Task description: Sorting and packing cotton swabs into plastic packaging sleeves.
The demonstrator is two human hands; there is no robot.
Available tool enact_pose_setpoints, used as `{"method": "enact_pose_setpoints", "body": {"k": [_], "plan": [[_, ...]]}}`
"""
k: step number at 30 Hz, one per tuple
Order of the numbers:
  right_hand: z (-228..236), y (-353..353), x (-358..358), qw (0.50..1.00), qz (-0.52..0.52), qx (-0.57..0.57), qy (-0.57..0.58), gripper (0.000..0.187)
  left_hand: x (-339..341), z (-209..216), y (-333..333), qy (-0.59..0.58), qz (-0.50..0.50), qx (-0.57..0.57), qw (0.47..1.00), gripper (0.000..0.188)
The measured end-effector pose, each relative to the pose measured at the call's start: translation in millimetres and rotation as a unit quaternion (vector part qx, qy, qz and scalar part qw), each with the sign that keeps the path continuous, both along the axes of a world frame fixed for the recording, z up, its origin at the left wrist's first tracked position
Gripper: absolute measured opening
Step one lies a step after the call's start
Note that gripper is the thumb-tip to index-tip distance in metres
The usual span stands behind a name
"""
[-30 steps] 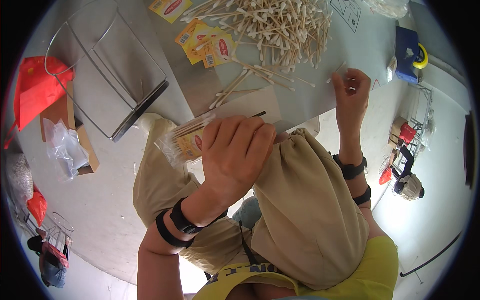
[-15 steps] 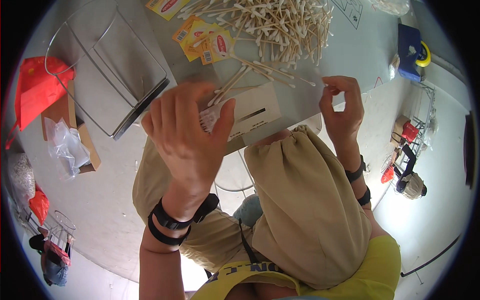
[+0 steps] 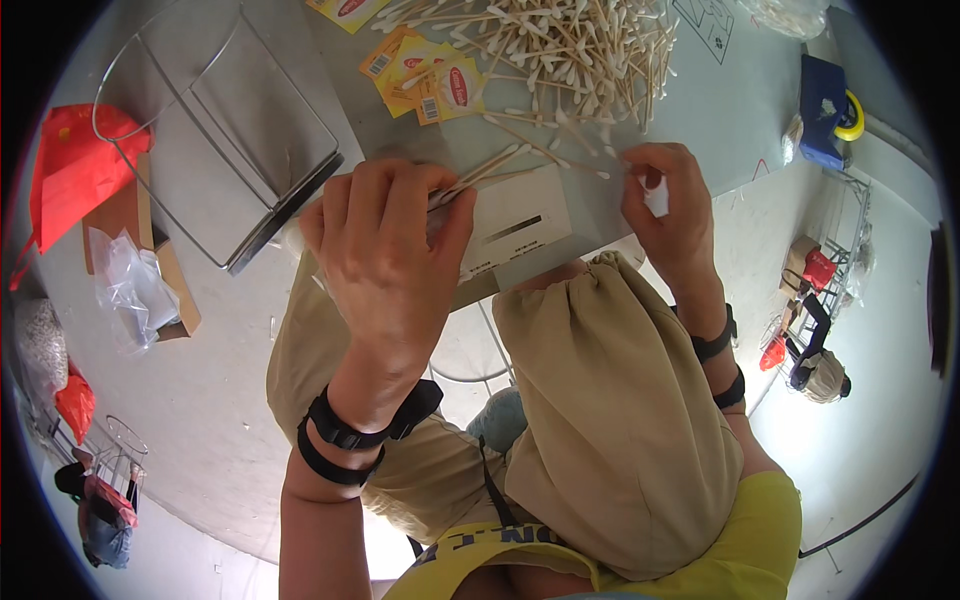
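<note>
My left hand [image 3: 385, 240], mid-frame, curls around some swabs [image 3: 490, 170]; my right hand [image 3: 668, 205] half-curls, its hold unclear. Upper centre, a big pile [image 3: 580, 55] still lies loose.

White-tipped cotton swabs [image 3: 590, 60] lie heaped on the table [image 3: 745, 110].

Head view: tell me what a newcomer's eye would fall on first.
The swab heap on the table, at the top just right of centre, draws the eye first. Next come the yellow cards to its left and the red bag at far left. The left hand and right hand sit below the heap.
</note>
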State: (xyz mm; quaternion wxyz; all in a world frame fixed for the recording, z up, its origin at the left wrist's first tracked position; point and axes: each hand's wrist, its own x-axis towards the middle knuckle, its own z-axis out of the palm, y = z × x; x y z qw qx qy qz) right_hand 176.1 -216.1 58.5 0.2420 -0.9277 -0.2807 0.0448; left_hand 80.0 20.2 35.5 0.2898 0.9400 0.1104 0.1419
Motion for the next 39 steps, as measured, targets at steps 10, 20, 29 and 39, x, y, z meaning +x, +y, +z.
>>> {"method": "enact_pose_setpoints", "body": {"k": [10, 20, 29, 39], "plan": [[-1, 36, -11, 0.98, 0.192, 0.049, -0.032, 0.033, -2, -3, 2, -0.026, -0.011, -0.006, 1.0, 0.023], [4, 29, -13, 0.993, 0.106, 0.048, -0.004, 0.038, -3, 0, 4, -0.021, -0.021, -0.03, 0.999, 0.022], [-4, 36, -11, 0.991, 0.117, 0.043, -0.052, 0.03, -4, 0, 3, -0.024, -0.029, -0.03, 0.999, 0.023], [-2, 40, -15, 0.99, 0.128, 0.05, -0.04, 0.024, -4, 2, 2, -0.022, -0.044, -0.033, 0.998, 0.021]]}}
